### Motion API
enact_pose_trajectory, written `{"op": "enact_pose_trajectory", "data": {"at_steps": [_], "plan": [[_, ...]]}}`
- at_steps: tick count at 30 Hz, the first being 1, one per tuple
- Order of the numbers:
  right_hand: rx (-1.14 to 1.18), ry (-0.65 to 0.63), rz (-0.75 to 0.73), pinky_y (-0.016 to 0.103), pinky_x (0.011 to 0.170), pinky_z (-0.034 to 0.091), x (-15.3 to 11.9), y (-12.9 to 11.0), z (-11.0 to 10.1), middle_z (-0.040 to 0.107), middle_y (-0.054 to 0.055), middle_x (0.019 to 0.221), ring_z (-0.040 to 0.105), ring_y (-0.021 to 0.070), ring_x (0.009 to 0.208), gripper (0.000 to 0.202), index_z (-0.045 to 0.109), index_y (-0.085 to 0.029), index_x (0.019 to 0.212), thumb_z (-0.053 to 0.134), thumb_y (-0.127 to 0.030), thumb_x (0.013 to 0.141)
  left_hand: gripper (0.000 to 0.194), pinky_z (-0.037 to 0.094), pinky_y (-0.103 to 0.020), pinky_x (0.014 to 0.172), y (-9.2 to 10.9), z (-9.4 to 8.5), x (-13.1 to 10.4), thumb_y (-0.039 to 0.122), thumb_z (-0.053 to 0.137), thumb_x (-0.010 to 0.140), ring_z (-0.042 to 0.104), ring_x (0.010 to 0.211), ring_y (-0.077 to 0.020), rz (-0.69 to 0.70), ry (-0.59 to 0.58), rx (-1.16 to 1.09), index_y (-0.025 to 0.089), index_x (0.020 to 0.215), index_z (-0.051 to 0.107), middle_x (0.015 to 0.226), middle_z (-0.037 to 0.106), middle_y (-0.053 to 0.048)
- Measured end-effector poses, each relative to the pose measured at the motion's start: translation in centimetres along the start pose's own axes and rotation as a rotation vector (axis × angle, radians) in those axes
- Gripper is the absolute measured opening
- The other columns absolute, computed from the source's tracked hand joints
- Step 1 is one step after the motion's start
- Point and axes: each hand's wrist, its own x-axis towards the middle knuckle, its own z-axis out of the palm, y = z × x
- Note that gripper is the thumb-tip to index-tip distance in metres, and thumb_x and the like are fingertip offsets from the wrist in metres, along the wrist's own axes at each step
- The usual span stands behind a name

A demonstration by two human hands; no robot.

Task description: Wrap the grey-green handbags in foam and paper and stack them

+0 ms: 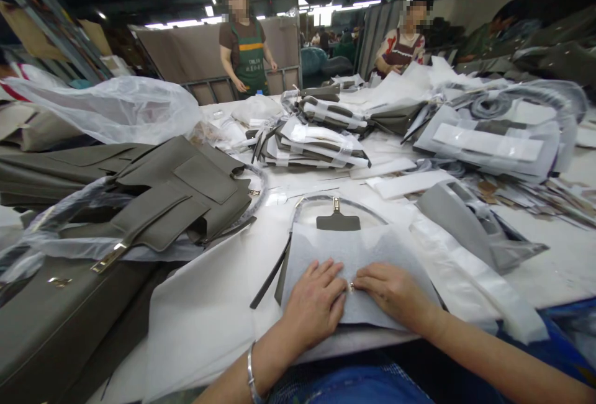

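A grey-green handbag point(278, 292) lies before me under a thin white wrapping sheet point(302, 242). Its small gold clasp point(351, 287) pokes through the sheet. My left hand point(319, 298) rests on the sheet left of the clasp, fingers stretched out and thumb tip close to the metal. From the right, my right hand point(395, 292) pinches at the clasp with fingers together; its fingertips partly hide what they grip. Beyond the sheet lies the bag's flap tab point(338, 223) with gold hardware, inside a plastic-wrapped handle point(307, 202).
Several unwrapped grey-green bags point(186, 193) are heaped at left. Stacked wrapped bags point(316, 143) stand at the back, with another wrapped bag point(488, 140) at right. A grey piece point(460, 224) and white paper strips point(456, 273) lie nearby. Two people in aprons point(251, 50) stand across the table.
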Motion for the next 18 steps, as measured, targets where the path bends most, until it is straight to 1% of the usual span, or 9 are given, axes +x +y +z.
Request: {"op": "enact_pose_trajectory", "data": {"at_steps": [2, 5, 7, 8, 10, 11, 13, 15, 18], "plan": [[-0.004, -0.08, -0.009, 0.038, 0.087, 0.056, 0.4, 0.0, -0.3, 0.07, 0.003, 0.085, 0.067, 0.0169, 0.08, 0.024, 0.07, -0.02, 0.091, 0.048, -0.011, 0.094, 0.024, 0.027, -0.048, 0.12, 0.1, -0.2, 0.1, 0.028, 0.043, 0.099, 0.038, 0.142, -0.0233, 0.007, -0.024, 0.032, 0.021, 0.117, 0.057, 0.15, 0.047, -0.005], [0.067, -0.245, 0.02, 0.049, 0.111, 0.041, 0.9, 0.1, -1.4, 0.069, 0.004, 0.094, 0.066, 0.0176, 0.093, 0.021, 0.067, -0.02, 0.099, 0.049, -0.011, 0.092, 0.032, 0.026, -0.05, 0.121, 0.0, -1.0, 0.1, 0.035, 0.043, 0.1, 0.034, 0.144, -0.025, 0.037, -0.086, 0.075, 0.021, 0.127, 0.054, 0.154, 0.042, -0.007], [0.091, -0.336, 0.011, 0.053, 0.116, 0.032, 0.9, 0.4, -2.3, 0.069, 0.007, 0.112, 0.062, 0.0211, 0.112, 0.024, 0.065, -0.021, 0.114, 0.057, -0.022, 0.092, 0.04, 0.024, -0.052, 0.121, -0.4, -1.5, 0.0, 0.043, 0.042, 0.1, 0.032, 0.145, -0.0252, 0.068, -0.132, 0.091, 0.023, 0.134, 0.05, 0.157, 0.037, -0.006], [0.083, -0.356, -0.007, 0.054, 0.118, 0.029, 0.8, 0.6, -2.8, 0.065, 0.009, 0.125, 0.056, 0.0239, 0.123, 0.034, 0.062, -0.022, 0.124, 0.06, -0.03, 0.092, 0.043, 0.023, -0.052, 0.122, -0.6, -1.7, -0.1, 0.046, 0.041, 0.1, 0.031, 0.146, -0.025, 0.084, -0.147, 0.099, 0.025, 0.137, 0.048, 0.158, 0.035, -0.005], [0.036, -0.354, -0.046, 0.058, 0.118, 0.026, 0.4, 1.1, -3.3, 0.05, 0.012, 0.147, 0.04, 0.0291, 0.14, 0.057, 0.049, -0.024, 0.142, 0.061, -0.045, 0.091, 0.047, 0.021, -0.053, 0.122, -1.2, -1.9, -0.5, 0.048, 0.04, 0.1, 0.027, 0.147, -0.0248, 0.113, -0.152, 0.128, 0.028, 0.143, 0.043, 0.159, 0.032, -0.004], [0.004, -0.346, -0.062, 0.059, 0.118, 0.026, 0.1, 1.3, -3.4, 0.042, 0.012, 0.154, 0.033, 0.0307, 0.144, 0.064, 0.042, -0.025, 0.147, 0.059, -0.049, 0.091, 0.049, 0.021, -0.053, 0.122, -1.4, -1.8, -0.7, 0.048, 0.04, 0.1, 0.024, 0.148, -0.0249, 0.119, -0.138, 0.151, 0.029, 0.146, 0.04, 0.16, 0.03, -0.003], [-0.047, -0.339, -0.086, 0.059, 0.117, 0.026, -0.4, 1.6, -3.4, 0.033, 0.012, 0.159, 0.028, 0.0312, 0.147, 0.067, 0.034, -0.026, 0.152, 0.055, -0.051, 0.093, 0.054, 0.023, -0.052, 0.121, -1.8, -1.5, -1.1, 0.049, 0.041, 0.1, 0.022, 0.149, -0.0259, 0.138, -0.08, 0.226, 0.029, 0.15, 0.034, 0.161, 0.026, -0.003], [-0.066, -0.341, -0.112, 0.058, 0.117, 0.029, -0.8, 1.7, -3.2, 0.032, 0.011, 0.159, 0.03, 0.0304, 0.146, 0.067, 0.032, -0.026, 0.153, 0.054, -0.051, 0.094, 0.058, 0.019, -0.049, 0.122, -2.1, -0.9, -1.5, 0.049, 0.044, 0.098, 0.024, 0.148, -0.0263, 0.183, 0.019, 0.325, 0.028, 0.151, 0.034, 0.16, 0.028, -0.003], [-0.061, -0.279, -0.155, 0.053, 0.116, 0.034, -1.1, 2.2, -2.6, 0.039, 0.011, 0.155, 0.035, 0.029, 0.144, 0.068, 0.037, -0.024, 0.151, 0.055, -0.055, 0.092, 0.054, 0.008, -0.046, 0.124, -3.0, 0.3, -1.7, 0.053, 0.045, 0.097, 0.033, 0.145, -0.0259, 0.302, 0.202, 0.462, 0.026, 0.145, 0.047, 0.152, 0.045, -0.005]]}}
